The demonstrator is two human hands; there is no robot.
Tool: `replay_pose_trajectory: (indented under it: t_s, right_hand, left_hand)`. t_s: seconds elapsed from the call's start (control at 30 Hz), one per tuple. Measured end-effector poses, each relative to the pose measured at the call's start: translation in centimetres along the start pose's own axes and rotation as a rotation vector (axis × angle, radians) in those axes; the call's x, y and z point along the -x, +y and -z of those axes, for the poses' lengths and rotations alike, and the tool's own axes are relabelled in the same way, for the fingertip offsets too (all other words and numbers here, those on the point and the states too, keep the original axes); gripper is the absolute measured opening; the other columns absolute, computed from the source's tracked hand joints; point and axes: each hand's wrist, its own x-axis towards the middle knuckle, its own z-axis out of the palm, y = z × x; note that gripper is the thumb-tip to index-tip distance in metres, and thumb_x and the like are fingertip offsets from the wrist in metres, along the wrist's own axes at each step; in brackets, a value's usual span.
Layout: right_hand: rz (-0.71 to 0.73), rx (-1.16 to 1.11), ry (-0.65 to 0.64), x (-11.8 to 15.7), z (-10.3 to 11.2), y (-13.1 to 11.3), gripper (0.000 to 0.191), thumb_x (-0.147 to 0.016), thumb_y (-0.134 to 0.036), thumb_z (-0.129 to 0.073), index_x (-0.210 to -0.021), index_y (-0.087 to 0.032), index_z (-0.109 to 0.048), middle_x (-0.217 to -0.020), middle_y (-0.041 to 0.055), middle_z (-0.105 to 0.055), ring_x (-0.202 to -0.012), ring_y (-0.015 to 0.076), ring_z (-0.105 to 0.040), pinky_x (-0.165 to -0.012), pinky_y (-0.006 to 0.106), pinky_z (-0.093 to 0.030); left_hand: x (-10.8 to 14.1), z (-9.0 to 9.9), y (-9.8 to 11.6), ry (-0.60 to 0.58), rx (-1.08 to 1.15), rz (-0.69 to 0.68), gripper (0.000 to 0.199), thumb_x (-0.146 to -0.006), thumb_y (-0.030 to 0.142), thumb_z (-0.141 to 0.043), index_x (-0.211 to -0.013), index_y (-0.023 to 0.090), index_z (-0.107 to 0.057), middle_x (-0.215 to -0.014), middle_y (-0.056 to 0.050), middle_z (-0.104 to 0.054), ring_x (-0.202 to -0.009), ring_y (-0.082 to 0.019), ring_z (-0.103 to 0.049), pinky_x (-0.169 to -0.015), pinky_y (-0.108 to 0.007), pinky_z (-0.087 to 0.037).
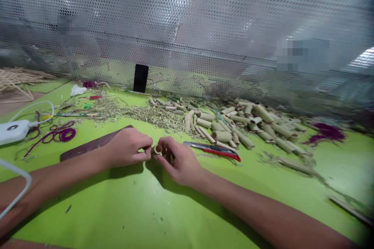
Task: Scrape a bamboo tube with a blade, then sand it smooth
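Note:
Near the middle of the green table, my right hand (182, 163) pinches a short hollow bamboo piece (158, 150) between thumb and fingers, its round open end showing. My left hand (128, 146) meets it from the other side, thumb and forefinger closed in a pinch beside the bamboo piece. What those left fingertips hold, if anything, is too small to make out. Partly behind my left hand and forearm lies a flat dark brown strip (87, 148). A red utility knife (217, 151) with its blade out rests just beyond my right hand.
Cut bamboo tubes (263, 124) are heaped at the back right, beside a mound of shavings (154, 116). A phone (141, 78) stands against the perforated metal screen (181, 27). Purple cord (66, 133) and a white cabled device (13, 131) lie left; purple threads (325, 134) lie right.

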Motion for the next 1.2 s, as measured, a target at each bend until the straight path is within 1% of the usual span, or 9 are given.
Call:
replay_pose_trajectory:
  t_s: [0.13,0.2,0.3,0.4,0.5,0.6,0.77,0.87,1.2]
  right_hand:
    - [0.001,-0.035,0.068,0.2,0.2,0.7,0.017,-0.100,-0.038,-0.056,-0.107,-0.024,-0.051,-0.077,0.0011,-0.069,-0.057,0.0170,-0.059,-0.056,0.030,-0.038]
    - [0.009,-0.060,0.112,0.2,0.3,1.0,0.018,-0.100,-0.039,-0.056,-0.108,-0.024,-0.050,-0.081,0.0031,-0.070,-0.059,0.0174,-0.060,-0.054,0.031,-0.039]
    - [0.028,-0.097,0.138,0.2,0.3,1.4,0.019,-0.102,-0.040,-0.056,-0.111,-0.024,-0.049,-0.085,0.0042,-0.071,-0.058,0.0171,-0.060,-0.052,0.030,-0.040]
    - [0.051,-0.103,0.128,0.1,0.2,1.4,0.019,-0.102,-0.039,-0.055,-0.111,-0.024,-0.049,-0.085,0.0033,-0.070,-0.057,0.0161,-0.059,-0.051,0.030,-0.040]
    - [0.045,-0.095,0.114,0.0,0.2,1.4,0.018,-0.101,-0.038,-0.056,-0.111,-0.024,-0.049,-0.085,0.0026,-0.069,-0.057,0.0157,-0.059,-0.052,0.030,-0.040]
    - [0.012,-0.099,0.092,0.1,0.2,1.3,0.017,-0.100,-0.036,-0.057,-0.110,-0.024,-0.050,-0.084,0.0023,-0.069,-0.058,0.0159,-0.059,-0.053,0.030,-0.040]
    - [-0.032,-0.115,0.026,0.2,0.0,0.9,0.018,-0.098,-0.037,-0.060,-0.108,-0.024,-0.052,-0.077,-0.0015,-0.066,-0.056,0.0151,-0.058,-0.056,0.030,-0.039]
    - [-0.013,-0.134,0.000,0.2,-0.2,0.6,0.018,-0.098,-0.036,-0.060,-0.109,-0.024,-0.053,-0.077,-0.0024,-0.066,-0.055,0.0138,-0.056,-0.056,0.029,-0.037]
    - [0.003,-0.149,-0.003,0.0,-0.3,0.5,0.018,-0.097,-0.035,-0.061,-0.109,-0.024,-0.053,-0.079,-0.0015,-0.066,-0.055,0.0134,-0.055,-0.056,0.028,-0.038]
  left_hand:
    - [0.2,1.2,-2.6,-0.065,-0.161,0.204,0.021,-0.088,0.022,-0.050,-0.068,0.020,-0.056,-0.061,0.001,-0.063,-0.056,-0.015,-0.054,-0.058,-0.027,-0.034]
    - [0.5,2.5,-4.7,-0.087,-0.293,0.386,0.021,-0.091,0.026,-0.052,-0.072,0.020,-0.057,-0.066,-0.001,-0.067,-0.057,-0.016,-0.058,-0.056,-0.026,-0.036]
    - [1.4,5.0,-7.8,-0.094,-0.408,0.531,0.033,-0.097,0.026,-0.042,-0.068,0.021,-0.056,-0.056,-0.004,-0.062,-0.045,-0.017,-0.052,-0.051,-0.028,-0.033]
    - [2.3,6.9,-9.7,-0.124,-0.584,0.631,0.036,-0.097,0.028,-0.042,-0.069,0.018,-0.063,-0.062,-0.012,-0.066,-0.055,-0.027,-0.063,-0.057,-0.034,-0.040]
    - [2.5,7.2,-9.8,-0.126,-0.673,0.658,0.034,-0.095,0.024,-0.042,-0.101,0.012,-0.073,-0.087,-0.021,-0.075,-0.071,-0.035,-0.070,-0.063,-0.039,-0.043]
    - [1.8,6.2,-7.9,-0.122,-0.629,0.587,0.041,-0.101,0.034,-0.044,-0.127,0.014,-0.067,-0.112,-0.019,-0.077,-0.080,-0.031,-0.072,-0.064,-0.036,-0.045]
    - [0.4,3.1,-2.6,-0.146,-0.204,0.035,0.040,-0.109,0.044,-0.041,-0.105,0.017,-0.070,-0.089,-0.006,-0.075,-0.073,-0.021,-0.067,-0.071,-0.033,-0.048]
    - [0.2,1.7,-0.3,-0.100,-0.195,-0.156,0.039,-0.112,0.039,-0.036,-0.104,0.018,-0.067,-0.088,-0.005,-0.073,-0.072,-0.021,-0.065,-0.072,-0.035,-0.046]
    - [0.4,0.7,0.3,-0.019,-0.278,-0.217,0.024,-0.106,0.021,-0.045,-0.088,0.018,-0.060,-0.074,-0.001,-0.066,-0.061,-0.018,-0.058,-0.066,-0.034,-0.041]
